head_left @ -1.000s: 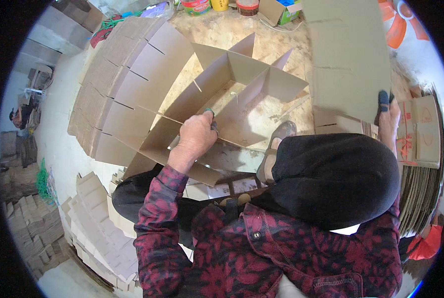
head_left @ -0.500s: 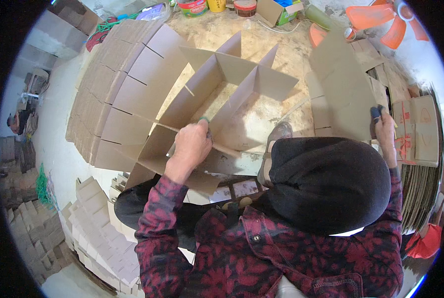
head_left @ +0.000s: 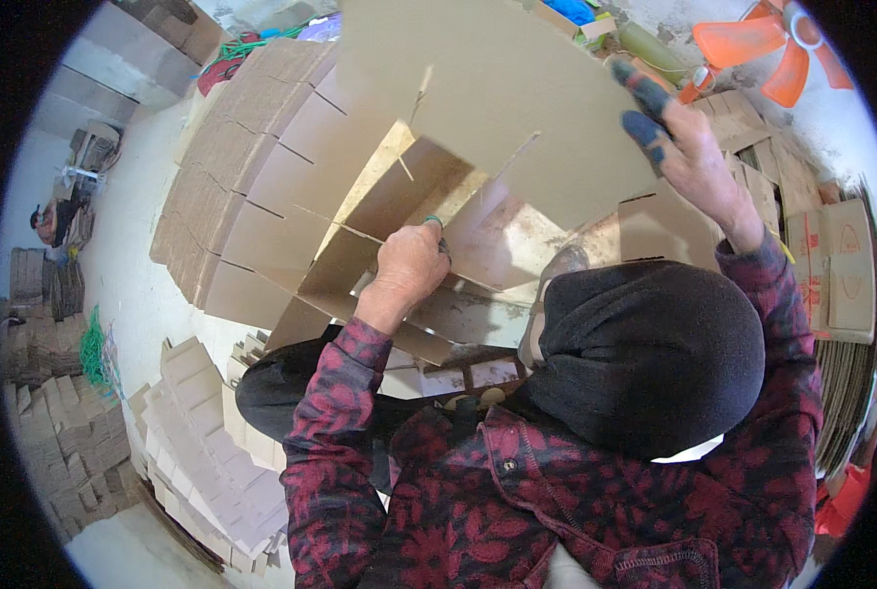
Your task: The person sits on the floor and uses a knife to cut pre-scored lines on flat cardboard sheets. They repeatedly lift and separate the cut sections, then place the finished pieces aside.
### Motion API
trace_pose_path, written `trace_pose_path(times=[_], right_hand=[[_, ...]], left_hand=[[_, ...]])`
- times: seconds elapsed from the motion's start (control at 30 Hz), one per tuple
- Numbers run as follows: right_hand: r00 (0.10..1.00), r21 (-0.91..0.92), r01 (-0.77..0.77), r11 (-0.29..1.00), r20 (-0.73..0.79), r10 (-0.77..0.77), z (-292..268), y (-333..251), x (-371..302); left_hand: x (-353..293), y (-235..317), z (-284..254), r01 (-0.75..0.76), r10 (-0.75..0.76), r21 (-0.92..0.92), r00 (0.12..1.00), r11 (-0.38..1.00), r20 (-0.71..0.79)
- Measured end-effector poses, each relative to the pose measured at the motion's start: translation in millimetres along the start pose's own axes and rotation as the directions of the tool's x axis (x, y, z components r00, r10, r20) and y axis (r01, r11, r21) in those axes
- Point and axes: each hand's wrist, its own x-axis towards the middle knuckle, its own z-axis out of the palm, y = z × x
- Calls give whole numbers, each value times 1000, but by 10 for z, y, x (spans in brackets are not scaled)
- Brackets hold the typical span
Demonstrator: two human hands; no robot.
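Observation:
My left hand [head_left: 411, 263] is closed on a partly assembled cardboard divider grid [head_left: 365, 206], whose strips stand crosswise on edge. Above the grid's far side is a broad slotted cardboard sheet [head_left: 546, 108], which hides much of it. My right hand [head_left: 689, 147], with dark covers on its fingertips, grips the sheet's right edge. Two narrow slots show toward the sheet's near side, over the standing strips. Some of the grid's joints are hidden under the sheet and behind my left hand.
A tall stack of slotted cardboard sheets [head_left: 237, 167] leans at the left. More cardboard pieces [head_left: 212, 442] lie at lower left. At far right are an orange-bladed fan [head_left: 787, 59] and a cardboard box [head_left: 841, 260]. My dark-clothed knee [head_left: 654, 353] is close by.
My right hand has swung the cardboard sheet from the right side leftward over the grid. The left hand keeps its hold and has shifted slightly right in the picture.

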Motion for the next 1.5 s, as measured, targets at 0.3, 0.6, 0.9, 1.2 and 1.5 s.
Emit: trace_pose_path(times=[0.3, 0.6, 0.9, 1.2, 1.5], right_hand=[[970, 131, 118, 984, 196, -142, 234, -58, 523], [911, 75, 43, 996, 406, -70, 353, -57, 445], [794, -29, 84, 996, 606, -50, 1017, -67, 209], [911, -264, 204, 943, 404, -84, 1198, -307, 598], [957, -55, 224, 973, 203, -209, 2104, -561, 367]], left_hand=[[24, -23, -19, 26, -26, -1, 998, 1000, 55], [59, -42, 22, -97, 96, -83, 995, 992, -18], [89, -55, -27, -23, 23, -89, 1000, 996, 7], [-563, -392, -203, -534, 462, -264, 838, 803, -290], [-1166, -650, 45, -172, 191, 224, 980, 959, -62]])
